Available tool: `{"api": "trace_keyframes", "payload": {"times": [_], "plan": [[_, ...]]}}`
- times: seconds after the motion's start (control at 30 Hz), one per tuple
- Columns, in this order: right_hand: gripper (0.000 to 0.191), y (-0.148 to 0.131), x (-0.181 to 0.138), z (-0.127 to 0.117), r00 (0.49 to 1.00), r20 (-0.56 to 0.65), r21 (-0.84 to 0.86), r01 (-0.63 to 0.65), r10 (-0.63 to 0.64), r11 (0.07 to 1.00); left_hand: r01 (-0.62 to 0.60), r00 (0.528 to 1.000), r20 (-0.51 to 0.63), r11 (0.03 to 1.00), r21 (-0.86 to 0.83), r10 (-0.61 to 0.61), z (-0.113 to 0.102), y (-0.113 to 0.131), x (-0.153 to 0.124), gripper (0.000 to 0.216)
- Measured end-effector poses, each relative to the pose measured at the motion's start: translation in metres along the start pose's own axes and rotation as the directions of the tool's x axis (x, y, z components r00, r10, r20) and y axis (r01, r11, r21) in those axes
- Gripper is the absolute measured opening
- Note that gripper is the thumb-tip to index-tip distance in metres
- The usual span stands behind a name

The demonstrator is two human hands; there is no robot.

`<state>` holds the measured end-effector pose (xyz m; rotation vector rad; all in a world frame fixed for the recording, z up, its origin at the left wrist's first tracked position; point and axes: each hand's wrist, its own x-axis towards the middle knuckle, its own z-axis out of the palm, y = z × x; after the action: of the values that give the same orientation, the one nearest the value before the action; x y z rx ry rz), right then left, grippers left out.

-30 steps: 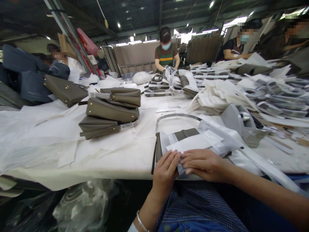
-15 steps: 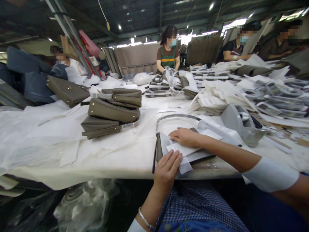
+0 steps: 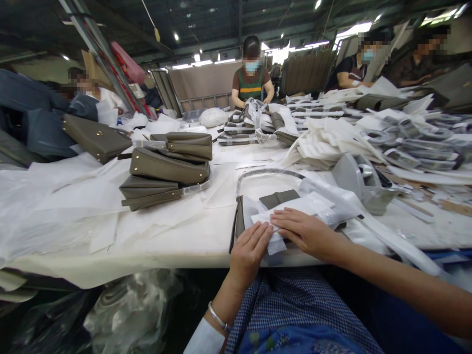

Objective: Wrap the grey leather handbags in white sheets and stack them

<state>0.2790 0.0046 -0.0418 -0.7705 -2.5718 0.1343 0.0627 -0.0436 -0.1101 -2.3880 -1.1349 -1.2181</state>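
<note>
An olive-brown handbag lies on its side near the table's front edge, its plastic-wrapped handle arching away behind it. White wrapping sheet covers much of its upper face, and a brown flap shows above the sheet. My left hand lies on the sheet's left part with fingers stretched out. Beside it my right hand rests flat on the same sheet, fingertips close to the left hand's. Neither hand is wrapped round anything.
Several olive-brown handbags are stacked to the left. A grey tape dispenser stands at the right, in front of a heap of plastic-wrapped straps and white foam sheets. Across the table a person in a green apron works.
My right hand has moved down and toward me across the sheet, uncovering the brown flap. My left hand stays nearly in place. The person opposite has turned to face the table.
</note>
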Motion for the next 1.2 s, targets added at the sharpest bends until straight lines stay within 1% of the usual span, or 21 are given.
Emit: {"api": "trace_keyframes", "payload": {"times": [0.07, 0.13, 0.23, 0.33, 0.43, 0.5, 0.57, 0.67, 0.73, 0.8, 0.87, 0.93, 1.0, 1.03, 1.07, 1.1, 1.13, 1.17, 1.2], "plan": [[0.033, -0.006, -0.023, -0.003, 0.995, -0.098, 0.023, 0.001, 0.001, 1.000, 0.010, 1.000, 0.013, 1.000, -0.015, -0.010, 0.000, -0.004, 0.002, 0.046], [0.040, -0.007, -0.040, -0.002, 0.986, -0.165, -0.009, 0.017, -0.018, 1.000, 0.012, 1.000, 0.025, 1.000, -0.021, -0.012, 0.000, -0.009, 0.005, 0.047], [0.050, -0.004, -0.056, 0.005, 0.976, -0.199, -0.123, 0.064, -0.088, 0.990, 0.012, 0.999, 0.050, 0.999, -0.029, -0.011, 0.001, -0.015, 0.008, 0.048], [0.049, -0.001, -0.061, 0.016, 0.962, -0.182, -0.223, 0.163, -0.205, 0.961, 0.019, 0.996, 0.088, 0.999, -0.028, -0.017, -0.001, -0.017, 0.011, 0.048], [0.043, -0.002, -0.060, 0.031, 0.941, -0.096, -0.275, 0.288, -0.324, 0.917, 0.023, 0.992, 0.122, 1.000, -0.018, -0.021, -0.003, -0.017, 0.013, 0.049], [0.040, -0.003, -0.056, 0.042, 0.934, -0.045, -0.281, 0.329, -0.355, 0.901, 0.019, 0.991, 0.135, 1.000, -0.015, -0.017, -0.004, -0.017, 0.013, 0.049], [0.038, -0.003, -0.050, 0.051, 0.927, -0.051, -0.273, 0.346, -0.373, 0.898, 0.015, 0.990, 0.140, 1.000, -0.012, -0.013, -0.004, -0.018, 0.014, 0.048], [0.032, -0.004, -0.043, 0.059, 0.900, -0.164, -0.199, 0.370, -0.403, 0.907, 0.007, 0.989, 0.147, 1.000, -0.007, -0.006, -0.006, -0.020, 0.015, 0.047], [0.029, -0.005, -0.044, 0.061, 0.894, -0.226, -0.110, 0.370, -0.386, 0.923, 0.001, 0.988, 0.152, 1.000, -0.003, -0.001, -0.008, -0.021, 0.015, 0.047], [0.028, -0.008, -0.049, 0.060, 0.907, -0.241, -0.035, 0.349, -0.346, 0.937, -0.001, 0.989, 0.149, 1.000, -0.003, 0.001, -0.008, -0.022, 0.015, 0.048], [0.027, -0.012, -0.054, 0.056, 0.923, -0.215, 0.014, 0.330, -0.320, 0.944, -0.001, 0.990, 0.138, 1.000, -0.005, 0.002, -0.007, -0.022, 0.015, 0.049], [0.023, -0.017, -0.057, 0.048, 0.929, -0.166, 0.065, 0.344, -0.329, 0.937, 0.004, 0.993, 0.121, 1.000, -0.006, -0.003, -0.006, -0.022, 0.014, 0.049], [0.022, -0.025, -0.054, 0.033, 0.929, -0.147, 0.131, 0.359, -0.340, 0.924, 0.012, 0.994, 0.111, 1.000, -0.009, -0.011, -0.005, -0.022, 0.014, 0.048], [0.026, -0.031, -0.050, 0.024, 0.934, -0.167, 0.169, 0.343, -0.316, 0.924, 0.014, 0.994, 0.109, 1.000, -0.012, -0.013, -0.005, -0.022, 0.014, 0.047], [0.030, -0.037, -0.045, 0.013, 0.944, -0.204, 0.217, 0.303, -0.261, 0.928, 0.015, 0.994, 0.110, 1.000, -0.016, -0.013, -0.005, -0.022, 0.014, 0.047], [0.033, -0.044, -0.038, 0.000, 0.954, -0.240, 0.285, 0.245, -0.179, 0.927, 0.016, 0.994, 0.112, 1.000, -0.020, -0.013, -0.005, -0.022, 0.014, 0.047], [0.034, -0.052, -0.032, -0.012, 0.964, -0.250, 0.372, 0.183, -0.092, 0.910, 0.015, 0.993, 0.113, 1.000, -0.023, -0.012, -0.005, -0.022, 0.014, 0.047], [0.036, -0.061, -0.026, -0.024, 0.974, -0.226, 0.469, 0.127, -0.020, 0.874, 0.017, 0.993, 0.116, 1.000, -0.024, -0.014, -0.005, -0.022, 0.014, 0.047], [0.038, -0.071, -0.022, -0.034, 0.984, -0.179, 0.551, 0.093, 0.009, 0.829, 0.020, 0.993, 0.117, 1.000, -0.024, -0.017, -0.006, -0.022, 0.014, 0.047]]}}
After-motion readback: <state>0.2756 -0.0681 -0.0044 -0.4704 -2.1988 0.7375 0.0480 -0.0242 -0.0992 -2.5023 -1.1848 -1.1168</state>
